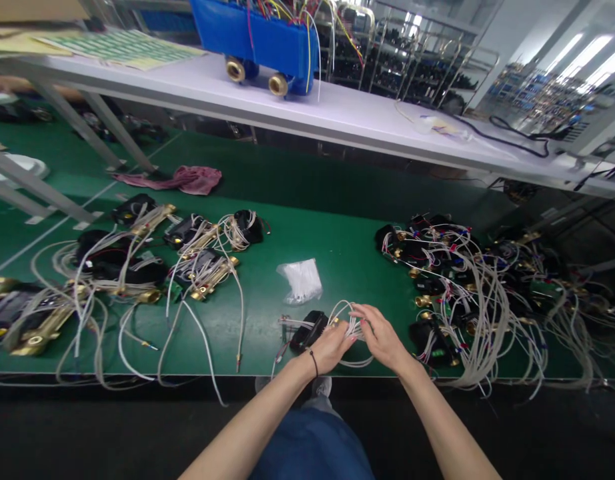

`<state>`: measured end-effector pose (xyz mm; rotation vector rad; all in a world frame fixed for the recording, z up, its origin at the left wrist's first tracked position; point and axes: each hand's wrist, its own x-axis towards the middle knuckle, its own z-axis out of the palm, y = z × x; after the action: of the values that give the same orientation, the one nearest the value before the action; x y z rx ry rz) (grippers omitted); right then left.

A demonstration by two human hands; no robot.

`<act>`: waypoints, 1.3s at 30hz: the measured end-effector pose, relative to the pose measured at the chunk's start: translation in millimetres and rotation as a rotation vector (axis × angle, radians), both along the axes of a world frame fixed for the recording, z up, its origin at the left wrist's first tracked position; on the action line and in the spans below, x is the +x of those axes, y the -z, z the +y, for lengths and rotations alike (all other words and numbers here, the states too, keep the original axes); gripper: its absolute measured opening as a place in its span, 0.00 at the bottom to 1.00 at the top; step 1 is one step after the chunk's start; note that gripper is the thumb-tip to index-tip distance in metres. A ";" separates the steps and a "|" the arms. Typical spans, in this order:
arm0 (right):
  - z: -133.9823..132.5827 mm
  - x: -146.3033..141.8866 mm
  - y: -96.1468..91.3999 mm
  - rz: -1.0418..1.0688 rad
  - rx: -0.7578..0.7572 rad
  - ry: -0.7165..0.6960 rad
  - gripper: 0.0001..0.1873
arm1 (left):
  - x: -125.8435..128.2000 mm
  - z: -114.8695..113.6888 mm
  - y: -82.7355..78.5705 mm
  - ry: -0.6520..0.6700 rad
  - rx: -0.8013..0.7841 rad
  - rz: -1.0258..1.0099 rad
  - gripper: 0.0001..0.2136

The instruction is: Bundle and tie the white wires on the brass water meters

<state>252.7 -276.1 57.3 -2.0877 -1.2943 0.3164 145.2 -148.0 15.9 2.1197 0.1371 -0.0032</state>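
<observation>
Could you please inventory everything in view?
Workbench: one, green, middle
Shelf: one, white, above workbench
Sheets: several, green and pale, shelf left
Housing with brass fittings: seemingly one, blue, on shelf
Cord: one, black, shelf right
Racks: several, metallic, background
Cloth: one, pink, workbench back left
Plastic bag: one, clear and white, centre
Wired units: several, black and brass, left; many, right
Separate wired unit: one, black, front centre
Cable bundle: one, whitish, between hands
Left hand: one, bare, on cables
Right hand: one, bare, at cables
</observation>
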 end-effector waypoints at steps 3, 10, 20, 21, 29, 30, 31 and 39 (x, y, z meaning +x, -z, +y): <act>-8.3 -2.2 8.6 0.060 -0.048 0.021 0.16 | -1.1 3.1 -1.3 -0.019 -0.021 0.014 0.12; -21.5 -21.0 20.4 0.190 0.014 0.188 0.13 | -2.0 4.1 -0.5 -0.121 -0.079 0.017 0.13; -16.6 -6.6 6.4 0.107 0.026 0.185 0.10 | 3.9 7.2 -5.4 0.006 -0.007 0.027 0.11; -15.9 -6.6 3.2 0.044 0.031 0.146 0.10 | 4.3 6.9 -4.7 0.015 -0.004 0.021 0.11; 1.4 5.6 -5.2 -0.013 -0.196 0.000 0.12 | 1.3 1.8 -3.1 0.138 0.111 -0.063 0.09; 2.5 10.0 -1.0 0.109 -0.245 0.059 0.12 | -0.2 2.1 -3.4 0.138 0.097 -0.076 0.09; 2.6 13.6 3.6 0.236 -0.281 0.108 0.13 | -1.6 2.5 -3.3 0.130 0.075 -0.088 0.10; -11.4 -19.1 12.4 -0.174 -0.151 0.160 0.12 | -1.8 2.3 5.6 -0.148 -0.098 -0.034 0.09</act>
<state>233.6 -287.5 44.9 -2.3757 -1.2242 0.1693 143.3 -145.7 10.4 2.0061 0.2680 0.1123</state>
